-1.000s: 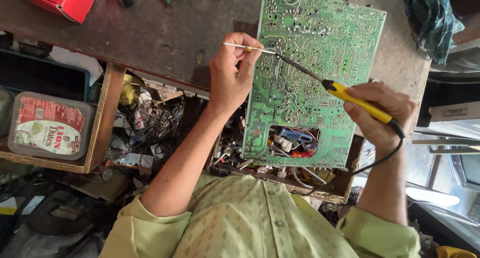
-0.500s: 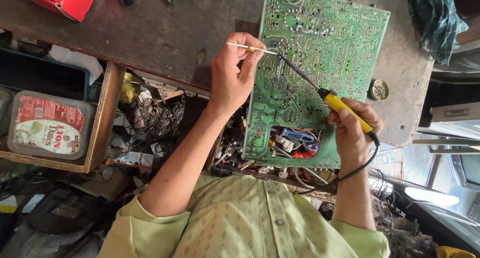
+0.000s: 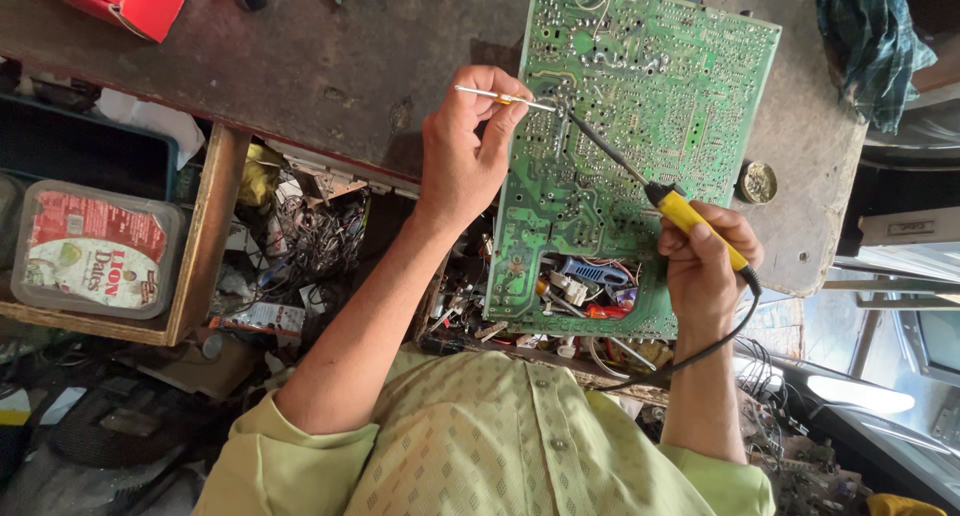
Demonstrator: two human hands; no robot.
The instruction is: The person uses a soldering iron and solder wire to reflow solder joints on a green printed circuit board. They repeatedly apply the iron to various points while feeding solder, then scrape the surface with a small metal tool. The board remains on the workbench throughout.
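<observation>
A large green circuit board (image 3: 650, 86) lies solder side up on a dark worn workbench (image 3: 300, 66). My left hand (image 3: 468, 151) pinches a thin metal wire (image 3: 500, 98) and holds its end against the board's left part. My right hand (image 3: 705, 266) grips a yellow-handled soldering iron (image 3: 690, 216) with a black cord. Its dark tip (image 3: 572, 121) meets the board right beside the wire's end.
A small round tin (image 3: 757, 183) sits right of the board, a dark checked cloth (image 3: 870, 46) at the top right, a red box (image 3: 110, 1) at the top left. Below the bench edge are a lidded plastic container (image 3: 95, 251), tangled wires (image 3: 310, 241) and blue-handled tools (image 3: 590, 271).
My right hand has slid left and nearer the board, bringing the iron's tip up to the wire's end. My left hand has barely moved.
</observation>
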